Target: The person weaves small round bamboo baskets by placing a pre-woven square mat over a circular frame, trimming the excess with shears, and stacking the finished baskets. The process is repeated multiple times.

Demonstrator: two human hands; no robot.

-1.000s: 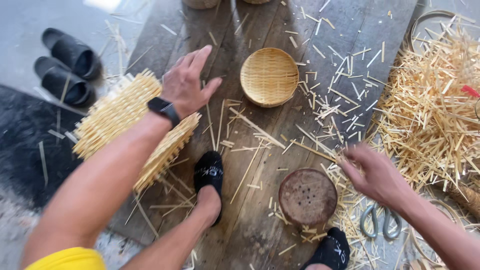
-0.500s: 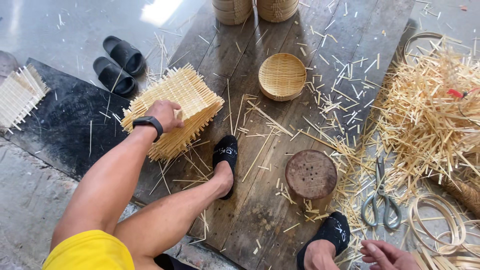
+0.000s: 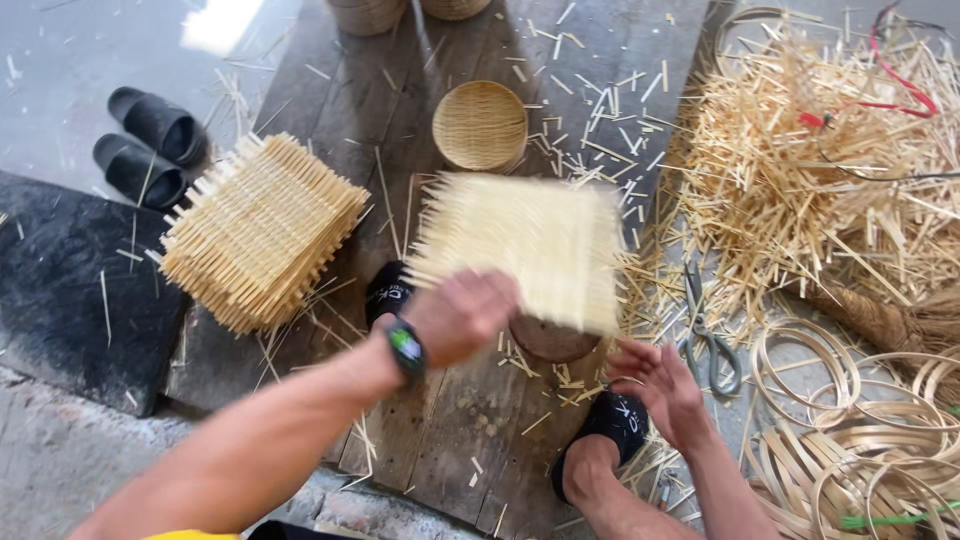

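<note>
Woven mat (image 3: 520, 245), a pale square of flat bamboo strips, is now up in the air over the wooden boards (image 3: 330, 60), held by the left hand (image 3: 460, 315). Half a second ago that hand was resting on the stack of mats (image 3: 260, 230) off to the left; now it has come across to the middle and one mat has come with it. The mat is blurred, so it is moving. It lies nearly flat, tilted a little, its loose strip ends sticking out toward the stack on the left side and its far edge facing the small round basket (image 3: 480, 125). It is close to square, so no long axis stands out; its strips run left to right.

The left fingers are curled around the mat's near edge, gripping it. The right hand (image 3: 660, 385), which was at the bottom edge of view before, has come up beside the right foot in a black shoe (image 3: 610, 425); its fingers are spread and hold nothing, just below the mat's right corner.

Under the mat a round wooden block (image 3: 555, 340) peeks out. Scissors (image 3: 705, 335) lie to the right, near a heap of cut strips (image 3: 800, 170). Black slippers (image 3: 145, 145) sit beyond the stack.
</note>
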